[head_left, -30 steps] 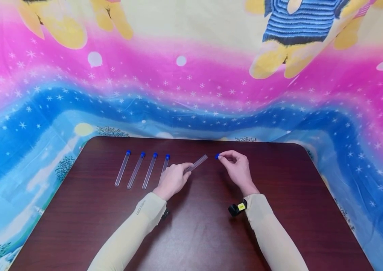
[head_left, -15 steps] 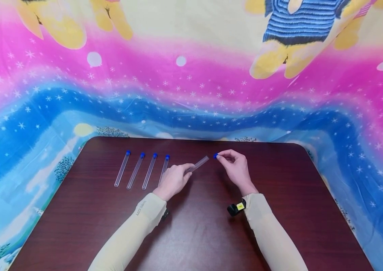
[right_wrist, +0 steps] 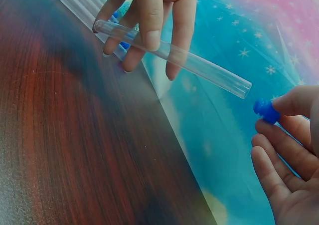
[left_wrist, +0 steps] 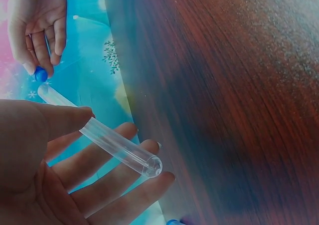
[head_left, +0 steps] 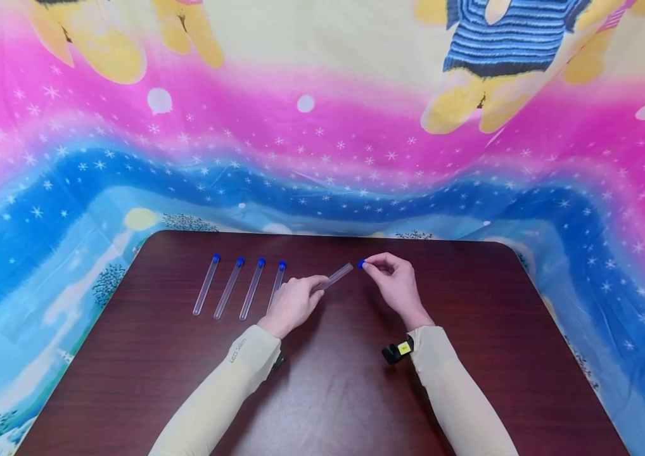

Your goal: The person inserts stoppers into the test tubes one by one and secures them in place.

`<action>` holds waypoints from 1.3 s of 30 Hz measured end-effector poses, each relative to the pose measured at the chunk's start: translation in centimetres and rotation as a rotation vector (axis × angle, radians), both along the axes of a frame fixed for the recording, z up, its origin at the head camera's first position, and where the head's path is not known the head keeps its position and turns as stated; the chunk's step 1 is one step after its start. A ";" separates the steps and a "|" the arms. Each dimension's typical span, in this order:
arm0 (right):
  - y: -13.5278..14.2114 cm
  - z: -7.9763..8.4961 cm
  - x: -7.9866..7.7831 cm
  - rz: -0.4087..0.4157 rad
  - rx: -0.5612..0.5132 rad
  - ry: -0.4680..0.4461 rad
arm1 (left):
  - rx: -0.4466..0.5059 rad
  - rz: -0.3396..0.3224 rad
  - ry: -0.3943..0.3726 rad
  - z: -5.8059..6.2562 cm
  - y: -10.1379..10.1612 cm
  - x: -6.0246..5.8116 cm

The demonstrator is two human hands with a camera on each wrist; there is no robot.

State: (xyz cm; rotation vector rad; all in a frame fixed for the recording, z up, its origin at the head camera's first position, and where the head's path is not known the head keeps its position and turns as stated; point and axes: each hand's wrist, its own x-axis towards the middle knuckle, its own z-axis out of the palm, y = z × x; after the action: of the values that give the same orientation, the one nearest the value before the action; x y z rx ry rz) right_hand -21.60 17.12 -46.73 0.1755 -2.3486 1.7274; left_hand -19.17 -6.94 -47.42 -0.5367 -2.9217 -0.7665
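Note:
My left hand (head_left: 293,303) pinches a clear test tube (left_wrist: 117,146) between thumb and fingers. The tube slants, its rounded end by the fingertips and its uncapped mouth pointing toward my right hand (head_left: 393,285). Between thumb and forefinger of that right hand is a blue stopper (right_wrist: 266,111), its ribbed plug facing the mouth of the tube. A small gap separates stopper and tube in the right wrist view. Left of my left hand, several blue-capped test tubes (head_left: 229,288) lie side by side on the table; the nearest is partly hidden behind the hand.
The dark wooden table (head_left: 334,392) has rounded far corners. A printed cloth (head_left: 322,171) with snowflakes hangs right behind its far edge and along both sides. A small black wrist camera (head_left: 396,351) sits at my right cuff.
My right hand has moved slightly left with the blue stopper, narrowing the gap to the tube's mouth. The left hand's tube has shifted a little to the right.

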 end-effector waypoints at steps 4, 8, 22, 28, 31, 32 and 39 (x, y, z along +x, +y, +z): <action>-0.1 -0.1 0.1 0.004 0.001 0.009 | 0.011 -0.001 -0.001 0.1 0.0 0.1; -0.3 0.4 0.4 0.005 -0.003 0.009 | 0.017 -0.004 -0.006 0.0 0.1 0.1; -0.9 0.1 0.2 0.019 -0.011 0.020 | 0.030 -0.021 -0.027 0.3 0.3 0.2; -0.9 0.0 0.3 0.013 -0.003 0.006 | 0.063 -0.035 -0.028 0.2 0.3 0.2; -0.9 -0.1 0.3 0.012 0.005 0.000 | 0.082 -0.042 -0.035 0.1 0.3 0.2; -0.9 -0.1 0.3 0.012 0.009 -0.002 | 0.087 -0.043 -0.036 0.1 0.3 0.2; -1.0 -0.2 0.5 0.015 0.009 -0.017 | 0.088 -0.044 -0.004 0.1 0.2 0.3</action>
State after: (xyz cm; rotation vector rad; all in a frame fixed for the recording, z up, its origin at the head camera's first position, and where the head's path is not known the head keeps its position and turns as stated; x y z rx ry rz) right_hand -21.08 16.12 -46.91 0.1807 -2.3738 1.7315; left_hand -18.91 -6.74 -47.33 -0.5930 -2.8732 -0.8971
